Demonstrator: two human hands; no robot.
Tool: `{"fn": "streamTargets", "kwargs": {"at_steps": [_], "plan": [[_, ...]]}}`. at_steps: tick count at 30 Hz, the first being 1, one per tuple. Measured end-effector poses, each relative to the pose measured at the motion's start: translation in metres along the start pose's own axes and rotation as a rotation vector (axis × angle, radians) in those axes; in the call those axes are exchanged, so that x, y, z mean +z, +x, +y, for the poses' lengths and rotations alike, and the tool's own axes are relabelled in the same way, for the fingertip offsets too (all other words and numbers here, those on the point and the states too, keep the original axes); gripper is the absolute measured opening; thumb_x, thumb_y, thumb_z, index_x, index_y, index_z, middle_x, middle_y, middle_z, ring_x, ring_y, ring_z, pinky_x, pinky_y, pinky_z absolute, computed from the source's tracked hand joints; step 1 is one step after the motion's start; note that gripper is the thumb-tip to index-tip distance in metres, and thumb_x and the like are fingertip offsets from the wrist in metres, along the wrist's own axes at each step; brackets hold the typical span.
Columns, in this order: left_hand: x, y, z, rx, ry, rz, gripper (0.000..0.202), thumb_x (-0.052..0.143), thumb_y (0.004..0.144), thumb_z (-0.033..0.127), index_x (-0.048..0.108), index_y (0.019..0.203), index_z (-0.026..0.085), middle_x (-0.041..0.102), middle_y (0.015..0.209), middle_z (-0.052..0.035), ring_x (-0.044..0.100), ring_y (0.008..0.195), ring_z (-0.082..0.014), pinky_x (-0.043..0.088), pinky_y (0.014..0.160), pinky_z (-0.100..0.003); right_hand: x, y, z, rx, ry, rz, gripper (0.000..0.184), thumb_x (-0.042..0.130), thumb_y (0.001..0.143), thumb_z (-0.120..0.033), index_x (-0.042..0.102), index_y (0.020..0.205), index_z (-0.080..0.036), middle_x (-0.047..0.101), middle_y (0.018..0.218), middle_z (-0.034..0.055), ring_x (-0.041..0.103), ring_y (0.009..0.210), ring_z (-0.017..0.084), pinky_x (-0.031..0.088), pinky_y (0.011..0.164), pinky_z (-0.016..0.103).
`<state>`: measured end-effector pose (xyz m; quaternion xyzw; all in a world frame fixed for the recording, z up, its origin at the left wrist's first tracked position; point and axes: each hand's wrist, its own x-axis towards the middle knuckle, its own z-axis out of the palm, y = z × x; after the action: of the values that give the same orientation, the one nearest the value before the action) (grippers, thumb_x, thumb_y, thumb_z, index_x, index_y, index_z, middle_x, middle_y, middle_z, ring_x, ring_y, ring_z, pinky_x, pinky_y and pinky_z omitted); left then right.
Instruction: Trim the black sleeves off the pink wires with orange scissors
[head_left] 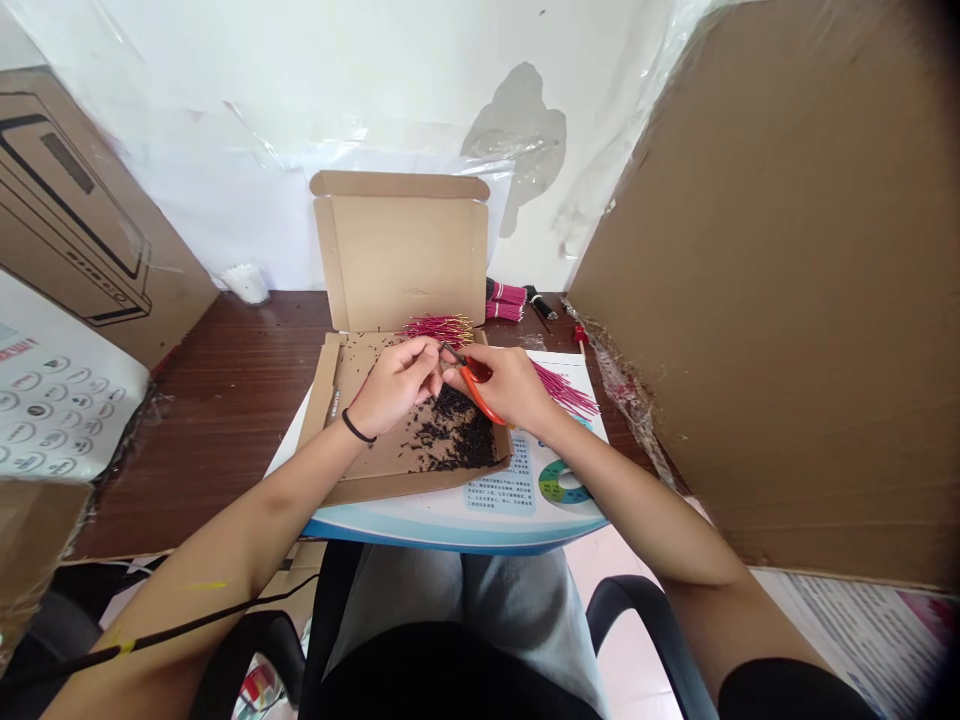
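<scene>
Over an open cardboard box, my two hands meet. My left hand is closed in a pinch; what sits between its fingertips is too small to make out. My right hand grips orange-handled scissors, their dark blades pointing at the left fingertips. Black short scraps lie scattered in the box below the hands, thickest at its right side. Behind the hands, a pile of thin dark-red wires with yellowish tips lies at the box's back. More red wires lie right of my right hand.
The box's lid stands upright at the back. Tied red bundles and a black bundle lie behind on the brown table. A printed sheet lies under the box. Large cardboard panels flank both sides.
</scene>
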<state>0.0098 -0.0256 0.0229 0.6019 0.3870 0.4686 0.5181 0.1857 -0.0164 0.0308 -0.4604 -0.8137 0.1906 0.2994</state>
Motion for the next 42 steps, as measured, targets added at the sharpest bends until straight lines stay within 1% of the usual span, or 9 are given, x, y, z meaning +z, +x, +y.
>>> {"fn": "streamTargets", "kwargs": {"at_steps": [8, 16, 18, 21, 23, 29, 33, 37, 42], "plan": [[-0.004, 0.0, -0.006, 0.077, 0.195, -0.002, 0.03, 0.048, 0.095, 0.042, 0.059, 0.083, 0.017, 0.052, 0.054, 0.0026, 0.041, 0.045, -0.0075, 0.033, 0.043, -0.021, 0.0, 0.0, -0.001, 0.004, -0.144, 0.013, 0.042, 0.058, 0.087, -0.058, 0.064, 0.072, -0.018, 0.049, 0.059, -0.0021, 0.033, 0.056, 0.01, 0.021, 0.057, 0.025], [-0.004, 0.001, -0.007, 0.139, 0.309, 0.016, 0.035, 0.045, 0.095, 0.046, 0.056, 0.078, 0.018, 0.051, 0.053, 0.0029, 0.046, 0.048, -0.0096, 0.038, 0.048, -0.022, 0.005, -0.001, 0.002, 0.0, -0.15, 0.023, 0.045, 0.057, 0.087, -0.06, 0.066, 0.075, -0.018, 0.05, 0.058, -0.0015, 0.034, 0.056, 0.011, 0.023, 0.057, 0.025], [-0.003, 0.001, -0.009, 0.183, 0.363, 0.058, 0.034, 0.045, 0.095, 0.046, 0.058, 0.081, 0.018, 0.055, 0.057, 0.0016, 0.051, 0.052, -0.0104, 0.042, 0.052, -0.023, 0.006, -0.001, 0.003, 0.007, -0.146, 0.029, 0.046, 0.056, 0.087, -0.062, 0.068, 0.077, -0.018, 0.05, 0.059, -0.0011, 0.034, 0.056, 0.011, 0.024, 0.058, 0.025], [-0.001, -0.001, -0.011, 0.281, 0.448, 0.171, 0.029, 0.053, 0.092, 0.045, 0.061, 0.097, 0.018, 0.067, 0.077, -0.0034, 0.061, 0.067, -0.0125, 0.048, 0.058, -0.023, 0.006, -0.001, 0.002, 0.008, -0.13, 0.038, 0.049, 0.055, 0.087, -0.064, 0.068, 0.079, -0.018, 0.05, 0.058, -0.0008, 0.034, 0.056, 0.011, 0.025, 0.058, 0.025], [0.0, -0.003, -0.011, 0.323, 0.489, 0.236, 0.028, 0.059, 0.089, 0.042, 0.06, 0.102, 0.018, 0.069, 0.087, -0.005, 0.065, 0.073, -0.0136, 0.049, 0.06, -0.023, 0.006, -0.001, 0.002, 0.0, -0.112, 0.031, 0.05, 0.055, 0.087, -0.065, 0.067, 0.076, -0.018, 0.049, 0.058, -0.0014, 0.033, 0.056, 0.011, 0.025, 0.057, 0.025], [0.003, -0.005, -0.01, 0.394, 0.615, 0.416, 0.014, 0.063, 0.086, 0.03, 0.063, 0.081, 0.017, 0.07, 0.078, -0.0025, 0.062, 0.065, -0.0106, 0.049, 0.06, -0.022, 0.007, -0.001, 0.001, -0.001, -0.053, 0.026, 0.053, 0.054, 0.086, -0.068, 0.061, 0.069, -0.019, 0.049, 0.058, -0.0021, 0.034, 0.056, 0.011, 0.025, 0.057, 0.024], [0.003, -0.005, -0.013, 0.378, 0.604, 0.42, 0.016, 0.06, 0.089, 0.03, 0.065, 0.081, 0.017, 0.07, 0.076, -0.0027, 0.061, 0.063, -0.0115, 0.048, 0.062, -0.024, 0.01, -0.001, 0.002, 0.009, -0.092, 0.026, 0.05, 0.055, 0.086, -0.066, 0.062, 0.07, -0.019, 0.053, 0.058, -0.001, 0.038, 0.055, 0.011, 0.025, 0.058, 0.024], [0.003, -0.005, -0.018, 0.323, 0.513, 0.399, 0.024, 0.056, 0.092, 0.038, 0.064, 0.083, 0.018, 0.068, 0.073, -0.0028, 0.06, 0.064, -0.0132, 0.047, 0.061, -0.025, 0.013, -0.001, 0.004, 0.006, -0.134, 0.025, 0.044, 0.058, 0.086, -0.063, 0.068, 0.079, -0.02, 0.059, 0.06, 0.0008, 0.044, 0.055, 0.012, 0.026, 0.059, 0.025], [0.002, -0.005, -0.019, 0.296, 0.513, 0.375, 0.032, 0.051, 0.093, 0.046, 0.062, 0.081, 0.019, 0.062, 0.067, -0.0018, 0.056, 0.061, -0.0138, 0.042, 0.056, -0.025, 0.015, 0.0, 0.006, 0.015, -0.159, 0.023, 0.037, 0.066, 0.084, -0.055, 0.072, 0.09, -0.019, 0.065, 0.063, 0.0023, 0.052, 0.058, 0.014, 0.029, 0.059, 0.024]]}}
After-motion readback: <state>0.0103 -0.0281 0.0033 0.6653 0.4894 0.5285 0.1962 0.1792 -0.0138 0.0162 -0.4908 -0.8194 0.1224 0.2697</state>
